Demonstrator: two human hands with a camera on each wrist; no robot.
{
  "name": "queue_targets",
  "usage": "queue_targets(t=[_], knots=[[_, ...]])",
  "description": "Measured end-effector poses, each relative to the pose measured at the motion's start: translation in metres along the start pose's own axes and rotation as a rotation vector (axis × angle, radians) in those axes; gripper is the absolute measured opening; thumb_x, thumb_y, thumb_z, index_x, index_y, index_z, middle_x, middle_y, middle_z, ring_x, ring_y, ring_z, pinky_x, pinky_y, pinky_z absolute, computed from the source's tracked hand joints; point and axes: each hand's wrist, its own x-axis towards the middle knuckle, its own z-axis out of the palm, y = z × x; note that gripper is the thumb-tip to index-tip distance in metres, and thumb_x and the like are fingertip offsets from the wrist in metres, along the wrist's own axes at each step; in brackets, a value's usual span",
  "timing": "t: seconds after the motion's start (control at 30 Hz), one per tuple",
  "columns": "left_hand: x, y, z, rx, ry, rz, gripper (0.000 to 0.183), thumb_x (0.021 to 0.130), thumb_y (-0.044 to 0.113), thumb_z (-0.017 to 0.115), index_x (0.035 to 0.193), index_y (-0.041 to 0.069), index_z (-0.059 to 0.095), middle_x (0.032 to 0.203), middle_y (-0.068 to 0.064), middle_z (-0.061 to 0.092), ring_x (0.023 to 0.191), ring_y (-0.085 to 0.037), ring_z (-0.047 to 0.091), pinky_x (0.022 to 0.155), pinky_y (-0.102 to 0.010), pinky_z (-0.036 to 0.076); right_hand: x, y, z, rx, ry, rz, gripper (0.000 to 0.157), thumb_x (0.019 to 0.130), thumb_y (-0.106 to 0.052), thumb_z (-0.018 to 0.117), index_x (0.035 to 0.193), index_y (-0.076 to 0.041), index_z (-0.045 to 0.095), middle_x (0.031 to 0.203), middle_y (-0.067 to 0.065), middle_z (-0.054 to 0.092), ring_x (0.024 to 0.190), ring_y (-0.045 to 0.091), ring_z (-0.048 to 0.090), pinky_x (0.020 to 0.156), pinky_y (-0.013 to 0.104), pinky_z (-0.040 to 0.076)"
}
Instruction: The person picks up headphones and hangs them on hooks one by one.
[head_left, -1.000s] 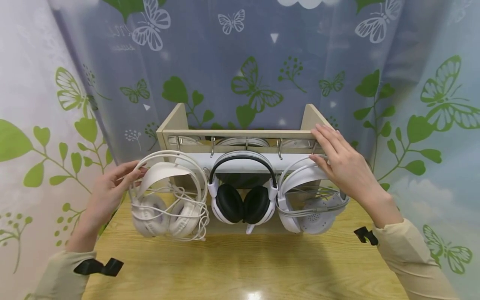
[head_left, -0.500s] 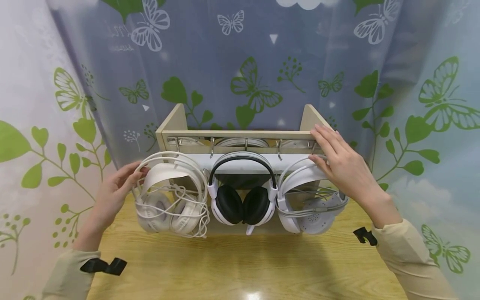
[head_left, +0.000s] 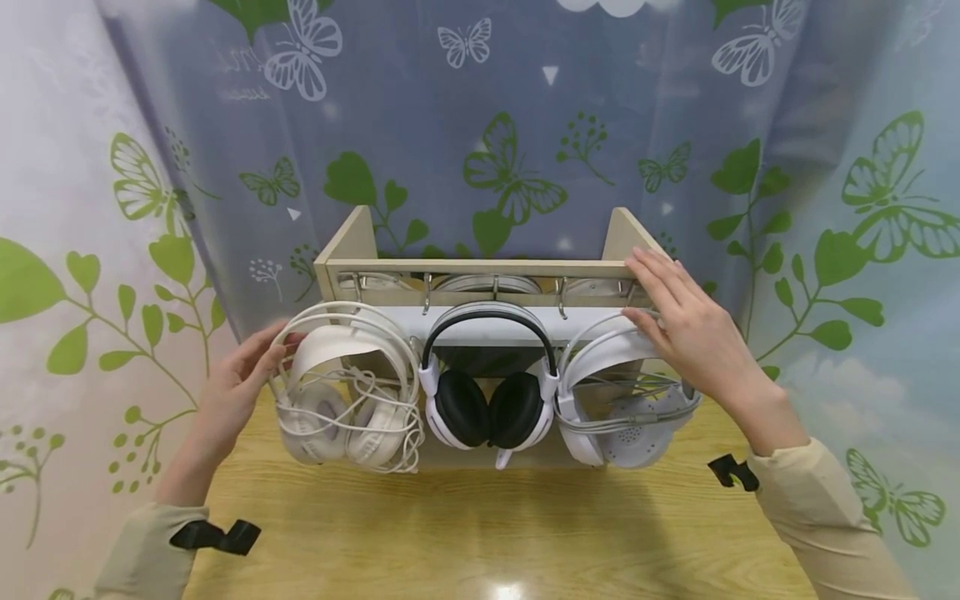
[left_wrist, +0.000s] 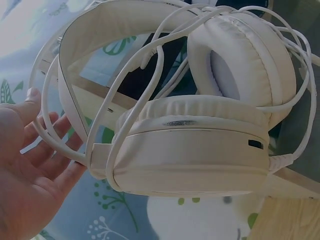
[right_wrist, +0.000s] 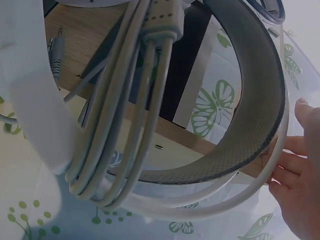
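In the head view my left hand [head_left: 236, 387] pinches the outer bands of the cream headphones [head_left: 311, 421] at the left end of the rack. The left wrist view shows thumb and fingers [left_wrist: 32, 102] about the thin bands, with a white cord wound round the ear cups. My right hand [head_left: 693, 333] rests on the right end of the wooden rack [head_left: 480, 267], fingers fairly straight, thumb beside the band of the white headphones [head_left: 581, 433]. Its grey cable [right_wrist: 107, 110] is bundled across the band in the right wrist view. Between them hang white headphones with black pads [head_left: 461, 408].
Metal hooks [head_left: 427, 293] line the rack's front rail. The rack stands on a wood-grain table [head_left: 465, 533]. A patterned curtain [head_left: 420, 150] with butterflies and leaves hangs behind and at the sides.
My left hand has moved slightly to the right, and the cream headphones have shifted right and a little up with it. The right hand and the other headphones stay in place.
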Motion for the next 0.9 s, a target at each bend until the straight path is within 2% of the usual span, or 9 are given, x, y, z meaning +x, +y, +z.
queue_targets(t=[0.3, 0.53, 0.77, 0.9], knots=[[-0.005, -0.006, -0.001, 0.017, 0.028, -0.009, 0.044, 0.109, 0.014, 0.044, 0.152, 0.005, 0.045, 0.13, 0.018, 0.064, 0.118, 0.002, 0.059, 0.094, -0.013, 0.045, -0.003, 0.002, -0.001, 0.07, 0.0, 0.028, 0.062, 0.108, -0.043, 0.044, 0.153, -0.001, 0.042, 0.158, 0.018, 0.04, 0.146, 0.034, 0.037, 0.124, 0.042, 0.022], [-0.013, -0.013, -0.005, 0.094, 0.09, -0.015, 0.04, 0.108, 0.012, 0.048, 0.145, -0.003, 0.051, 0.124, 0.021, 0.067, 0.114, 0.003, 0.061, 0.094, -0.011, 0.047, -0.01, 0.003, -0.004, 0.069, 0.008, 0.016, 0.066, 0.108, -0.049, 0.036, 0.154, -0.003, 0.041, 0.159, 0.016, 0.039, 0.148, 0.033, 0.035, 0.124, 0.043, 0.021], [-0.027, -0.021, -0.009, 0.137, 0.097, -0.052, 0.04, 0.109, 0.014, 0.046, 0.145, -0.003, 0.052, 0.126, 0.023, 0.064, 0.116, 0.006, 0.059, 0.094, -0.009, 0.046, -0.03, 0.008, -0.008, 0.044, 0.066, 0.039, 0.068, 0.107, -0.053, 0.035, 0.15, -0.003, 0.047, 0.155, 0.015, 0.045, 0.148, 0.03, 0.036, 0.124, 0.041, 0.021], [-0.035, -0.025, -0.012, 0.188, 0.132, -0.049, 0.041, 0.11, 0.016, 0.043, 0.145, -0.005, 0.05, 0.125, 0.028, 0.059, 0.114, 0.012, 0.056, 0.093, -0.007, 0.044, -0.048, 0.013, -0.011, 0.052, 0.099, 0.079, 0.068, 0.107, -0.054, 0.036, 0.15, -0.003, 0.048, 0.156, 0.014, 0.045, 0.147, 0.03, 0.037, 0.124, 0.038, 0.021]])
